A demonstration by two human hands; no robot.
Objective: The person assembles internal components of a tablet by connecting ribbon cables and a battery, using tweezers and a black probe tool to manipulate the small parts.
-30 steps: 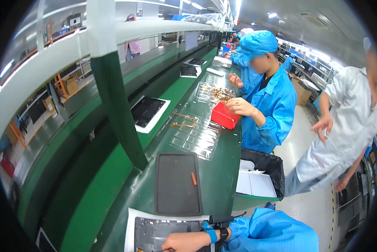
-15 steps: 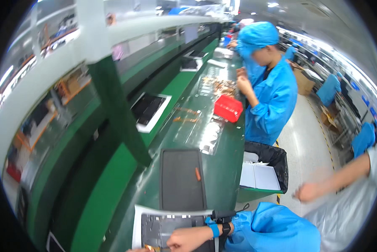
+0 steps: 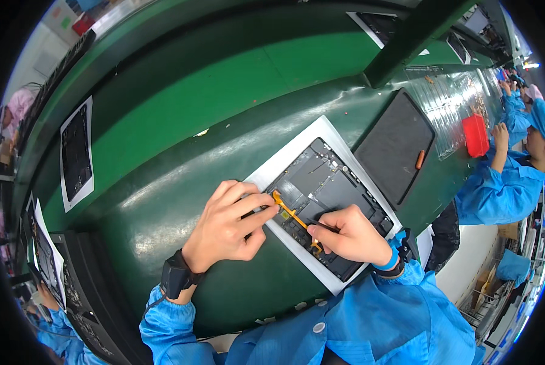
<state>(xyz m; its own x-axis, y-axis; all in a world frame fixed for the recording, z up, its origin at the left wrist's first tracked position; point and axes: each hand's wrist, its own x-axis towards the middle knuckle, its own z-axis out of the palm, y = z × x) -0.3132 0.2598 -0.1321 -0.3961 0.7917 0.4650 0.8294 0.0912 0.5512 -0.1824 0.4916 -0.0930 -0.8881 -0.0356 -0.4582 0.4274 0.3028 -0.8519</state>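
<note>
A black electronic device housing (image 3: 339, 185), with internal parts showing, lies on a white sheet (image 3: 324, 131) on the green bench. Across its near-left part runs a narrow orange flex cable (image 3: 293, 216). My left hand (image 3: 227, 225) reaches in from the left, its fingertips at the cable's upper end; the thumb is curled below. My right hand (image 3: 357, 237) pinches a slim dark tool (image 3: 324, 225) over the cable's lower half. The tool's tip is partly hidden, so I cannot tell its exact kind.
Beyond the housing lies a dark grey tray (image 3: 394, 146) with a small orange-brown piece (image 3: 420, 159). Farther right are clear plastic sheets (image 3: 445, 103), a red bin (image 3: 476, 135) and a co-worker in blue (image 3: 503, 188). More housings on white sheets (image 3: 78, 155) sit along the green belt. A green post (image 3: 406, 45) rises behind.
My view has swung from along the bench down to the housing. Both my hands are now fully in sight over it, with the orange flex cable lying across it.
</note>
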